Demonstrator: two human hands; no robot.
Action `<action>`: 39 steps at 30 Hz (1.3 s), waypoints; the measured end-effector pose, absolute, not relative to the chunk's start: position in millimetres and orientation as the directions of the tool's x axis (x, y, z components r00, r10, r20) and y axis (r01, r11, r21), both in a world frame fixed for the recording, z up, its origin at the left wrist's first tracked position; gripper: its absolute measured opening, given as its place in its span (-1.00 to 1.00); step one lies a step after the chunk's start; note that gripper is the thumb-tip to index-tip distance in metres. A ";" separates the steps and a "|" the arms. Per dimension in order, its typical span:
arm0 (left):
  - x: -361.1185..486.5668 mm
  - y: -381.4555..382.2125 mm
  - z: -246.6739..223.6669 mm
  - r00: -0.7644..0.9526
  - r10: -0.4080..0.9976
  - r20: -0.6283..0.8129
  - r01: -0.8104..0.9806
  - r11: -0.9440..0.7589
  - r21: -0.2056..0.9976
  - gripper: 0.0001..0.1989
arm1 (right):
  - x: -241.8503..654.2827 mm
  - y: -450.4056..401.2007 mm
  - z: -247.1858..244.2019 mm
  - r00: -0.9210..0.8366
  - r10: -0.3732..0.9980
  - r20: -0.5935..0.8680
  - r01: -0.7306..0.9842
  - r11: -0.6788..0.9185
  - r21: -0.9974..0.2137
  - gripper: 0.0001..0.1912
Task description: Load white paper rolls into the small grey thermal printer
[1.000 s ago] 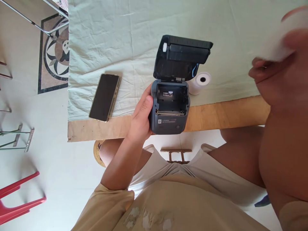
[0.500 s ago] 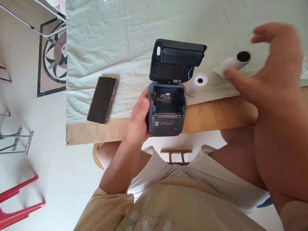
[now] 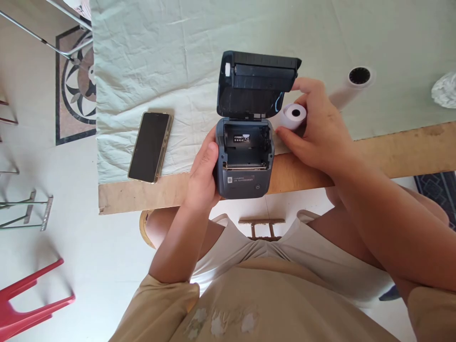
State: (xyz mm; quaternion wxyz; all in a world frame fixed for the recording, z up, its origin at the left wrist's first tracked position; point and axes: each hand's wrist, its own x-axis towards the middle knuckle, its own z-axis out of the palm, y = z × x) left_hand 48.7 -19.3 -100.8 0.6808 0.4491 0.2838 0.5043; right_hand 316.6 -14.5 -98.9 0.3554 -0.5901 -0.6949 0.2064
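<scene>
My left hand (image 3: 202,176) grips a dark grey label printer (image 3: 245,183) by its left side, at the table's front edge. The lid (image 3: 254,90) of the printer is swung up, and its paper compartment (image 3: 245,149) shows no roll inside. Beside the printer stands a small white paper roll (image 3: 290,115) with a dark core. My right hand (image 3: 318,128) is curled around that roll, thumb on the near side and fingers on the far side; its index finger reaches up by the lid's right edge. A second, longer white roll (image 3: 351,88) with a black core lies farther right.
A smartphone (image 3: 149,147) lies on the left of the pale green cloth (image 3: 142,57). The bare wooden table edge (image 3: 399,145) runs along the front. Something white and crumpled (image 3: 444,90) rests at the far right. On the floor is a red stool (image 3: 32,304).
My right hand has come left and down from above the longer roll to the small paper roll and closed around it. The left hand still holds the open printer.
</scene>
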 end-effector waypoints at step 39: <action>47.4 -20.0 -97.9 0.297 0.954 -0.031 -0.321 0.130 0.938 -0.33 | 320.4 9.5 -84.9 0.089 0.974 -0.209 -0.147 -0.195 -0.970 -0.39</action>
